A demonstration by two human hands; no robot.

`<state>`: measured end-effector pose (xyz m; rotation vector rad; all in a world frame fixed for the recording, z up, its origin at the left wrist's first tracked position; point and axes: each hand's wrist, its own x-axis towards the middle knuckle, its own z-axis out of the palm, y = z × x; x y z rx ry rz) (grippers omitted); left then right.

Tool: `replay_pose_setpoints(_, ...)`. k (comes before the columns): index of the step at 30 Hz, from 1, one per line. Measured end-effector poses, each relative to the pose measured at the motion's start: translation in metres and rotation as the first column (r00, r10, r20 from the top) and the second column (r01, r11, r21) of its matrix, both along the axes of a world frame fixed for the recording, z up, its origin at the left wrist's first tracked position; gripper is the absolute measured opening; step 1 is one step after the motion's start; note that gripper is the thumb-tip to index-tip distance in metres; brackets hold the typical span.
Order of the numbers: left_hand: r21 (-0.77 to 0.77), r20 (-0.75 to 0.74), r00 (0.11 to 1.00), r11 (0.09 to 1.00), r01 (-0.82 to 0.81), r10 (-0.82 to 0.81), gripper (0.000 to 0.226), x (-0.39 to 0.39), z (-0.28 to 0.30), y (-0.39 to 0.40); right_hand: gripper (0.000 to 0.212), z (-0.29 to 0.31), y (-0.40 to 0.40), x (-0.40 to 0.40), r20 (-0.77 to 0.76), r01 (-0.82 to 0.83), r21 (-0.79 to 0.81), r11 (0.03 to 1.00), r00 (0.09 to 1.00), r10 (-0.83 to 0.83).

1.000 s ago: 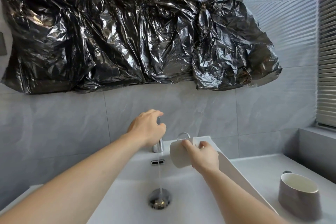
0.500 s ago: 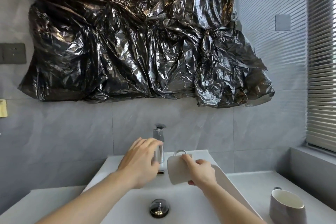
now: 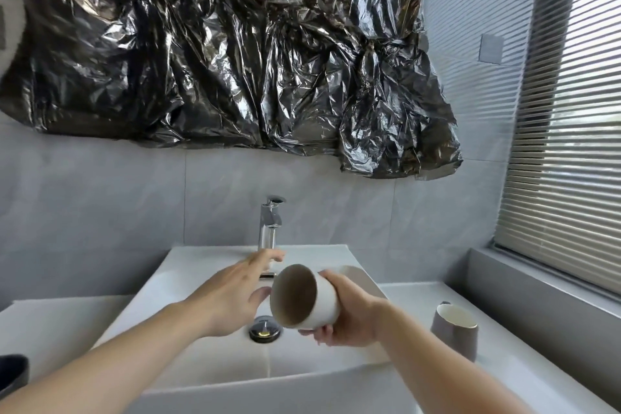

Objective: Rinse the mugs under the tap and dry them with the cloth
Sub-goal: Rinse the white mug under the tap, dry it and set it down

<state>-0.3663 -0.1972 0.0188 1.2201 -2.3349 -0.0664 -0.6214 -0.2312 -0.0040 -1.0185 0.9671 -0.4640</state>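
Right hand [image 3: 349, 316] fingers wrap the white mug [image 3: 304, 299], mouth tipped toward nine o'clock; left hand [image 3: 235, 296] loose, grasping nothing — best shake drips over the basin [image 3: 161, 279] before drying.

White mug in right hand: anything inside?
The white mug lies tilted in the right hand, mouth towards the camera. Its brownish inner wall looks empty; the bottom is in shadow.

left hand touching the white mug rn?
Cannot tell. In the head view the left hand is open beside the tilted white mug that the right hand grips; its thumb meets the mug's rim in the image, blurred.
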Motion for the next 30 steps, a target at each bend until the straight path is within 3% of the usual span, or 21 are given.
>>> replay_pose_setpoints(4, 0.015, -0.027, 0.991, 0.991, 0.133, -0.133, 0.04, -0.009, -0.011, -0.004, 0.067, -0.009, -0.007, -0.003, -0.043, -0.165, 0.017, 0.986, 0.985, 0.166)
replay_pose_setpoints(7, 0.016, -0.179, 0.968, 0.983, 0.184, -0.178, 0.023, -0.016, -0.018, -0.002, 0.064, -0.011, -0.01, -0.008, -0.043, -0.227, 0.031, 0.973, 0.973, 0.228)
replay_pose_setpoints(9, 0.049, -0.309, 0.935, 0.978, 0.201, -0.177, 0.023, -0.022, -0.019, 0.001, 0.061, -0.01, -0.011, -0.01, -0.033, -0.234, 0.028, 0.972, 0.972, 0.235)
replay_pose_setpoints(14, 0.211, -0.666, 0.743, 0.972, 0.103, 0.065, 0.029, -0.042, -0.007, 0.006, 0.066, -0.001, -0.002, -0.011, -0.014, -0.086, -0.038, 0.996, 0.996, 0.086)
replay_pose_setpoints(17, 0.418, -0.754, 0.597, 0.902, 0.11, 0.276, 0.034, -0.056, 0.002, 0.004, 0.061, 0.014, 0.022, -0.021, 0.004, 0.104, -0.041, 0.994, 0.995, -0.104)
replay_pose_setpoints(19, 0.48, -0.766, 0.536, 0.871, 0.109, 0.355, 0.038, -0.059, 0.004, 0.004, 0.057, 0.026, 0.045, -0.034, -0.083, 0.219, -0.162, 0.962, 0.969, -0.235)
replay_pose_setpoints(21, 0.484, -0.749, 0.557, 0.87, 0.09, 0.359, 0.03, -0.06, 0.004, 0.006, 0.042, 0.031, 0.069, -0.055, -0.202, 0.297, -0.476, 0.828, 0.879, -0.432)
replay_pose_setpoints(22, 0.48, -0.734, 0.579, 0.874, 0.074, 0.355, 0.03, -0.06, 0.003, 0.009, 0.032, 0.03, 0.083, -0.068, -0.234, 0.28, -0.658, 0.699, 0.806, -0.543)
replay_pose_setpoints(24, 0.478, -0.714, 0.595, 0.878, 0.03, 0.369, 0.035, -0.06, 0.002, 0.013, 0.014, 0.02, 0.114, -0.097, -0.269, 0.107, -0.898, 0.427, 0.633, -0.726)
replay_pose_setpoints(25, 0.482, -0.711, 0.591, 0.876, 0.014, 0.381, 0.036, -0.06, 0.001, 0.016, 0.009, 0.012, 0.13, -0.112, -0.308, -0.006, -0.932, 0.364, 0.547, -0.779)
replay_pose_setpoints(27, 0.489, -0.709, 0.573, 0.872, -0.021, 0.411, 0.036, -0.059, 0.001, 0.022, 0.008, -0.013, 0.156, -0.138, -0.475, -0.203, -0.88, 0.43, 0.417, -0.775)
replay_pose_setpoints(30, 0.481, -0.7, 0.568, 0.874, -0.071, 0.432, 0.033, -0.056, 0.002, 0.032, 0.042, -0.052, 0.185, -0.16, -0.789, -0.355, -0.614, 0.705, 0.312, -0.529)
